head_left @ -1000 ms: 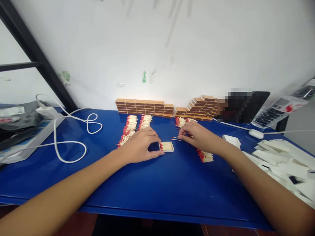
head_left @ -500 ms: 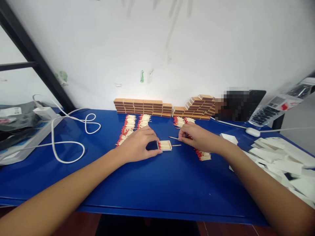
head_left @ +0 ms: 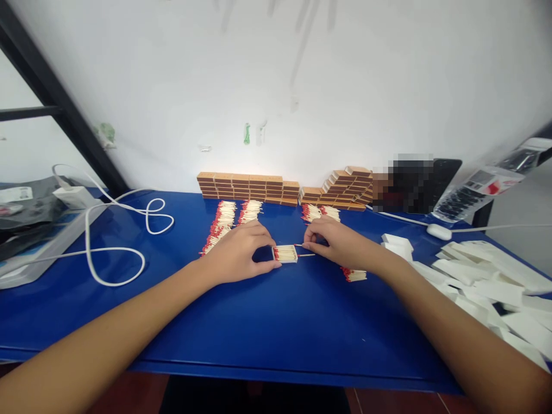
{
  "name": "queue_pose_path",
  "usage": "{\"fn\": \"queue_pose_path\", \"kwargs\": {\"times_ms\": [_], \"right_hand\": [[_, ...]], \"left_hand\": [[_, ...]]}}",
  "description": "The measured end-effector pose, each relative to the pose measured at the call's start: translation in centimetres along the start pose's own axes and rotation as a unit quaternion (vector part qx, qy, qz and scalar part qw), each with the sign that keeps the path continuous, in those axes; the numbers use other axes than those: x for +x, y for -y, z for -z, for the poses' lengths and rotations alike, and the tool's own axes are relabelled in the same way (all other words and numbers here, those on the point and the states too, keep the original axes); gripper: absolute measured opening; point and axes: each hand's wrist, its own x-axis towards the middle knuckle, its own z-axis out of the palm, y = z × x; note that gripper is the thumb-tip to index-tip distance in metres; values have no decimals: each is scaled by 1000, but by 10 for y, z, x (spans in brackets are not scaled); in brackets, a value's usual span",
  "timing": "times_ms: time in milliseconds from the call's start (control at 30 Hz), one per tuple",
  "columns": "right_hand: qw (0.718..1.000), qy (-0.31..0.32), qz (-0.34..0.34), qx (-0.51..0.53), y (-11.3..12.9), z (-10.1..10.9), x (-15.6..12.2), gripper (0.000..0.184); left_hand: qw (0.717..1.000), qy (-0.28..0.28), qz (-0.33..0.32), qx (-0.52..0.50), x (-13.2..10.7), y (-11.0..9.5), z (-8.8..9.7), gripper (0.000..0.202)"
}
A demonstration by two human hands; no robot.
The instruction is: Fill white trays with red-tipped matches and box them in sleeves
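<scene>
My left hand [head_left: 245, 253] grips the left end of a white matchbox tray [head_left: 296, 256] between thumb and fingers. Red-headed matches [head_left: 285, 253] lie side by side in the tray. My right hand [head_left: 330, 238] pinches a single match [head_left: 298, 245], its head pointing left at the tray's right end. Another loose match [head_left: 307, 255] rests on the table just right of the tray. Behind my left hand lie match piles [head_left: 225, 214]; more matches [head_left: 311, 213] lie behind my right hand, and a small pile [head_left: 356, 275] sits below its wrist.
Closed matchboxes [head_left: 241, 187] stand stacked along the wall, with a stepped stack [head_left: 349, 187] further right. White trays [head_left: 483, 270] are heaped at the right. A plastic bottle [head_left: 470, 190] leans by a dark phone [head_left: 446, 178]. A white cable [head_left: 138, 253] curls on the blue table [head_left: 259, 328] at left.
My right hand has moved left, bringing its match up to the tray's right end. My left hand still holds the tray in much the same place.
</scene>
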Motion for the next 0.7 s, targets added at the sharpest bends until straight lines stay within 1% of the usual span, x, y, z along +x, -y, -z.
{"fn": "queue_pose_path", "kwargs": {"times_ms": [200,400,500,600,700], "right_hand": [[999,43,0,30,7,11,-6,26],[997,69,-24,33,10,11,-7,28],[998,53,-21,24,11,14,-7,27],[1000,3,-11,27,15,17,-7,28],[998,-36,-4,54,26,11,-6,28]], "left_hand": [[1000,-6,-3,-4,0,-1,0,23],[1000,5,8,-2,0,0,0,27],[1000,2,8,-1,0,0,0,26],[1000,-5,3,0,0,-1,1,23],[1000,-3,3,-3,0,-2,0,24]]}}
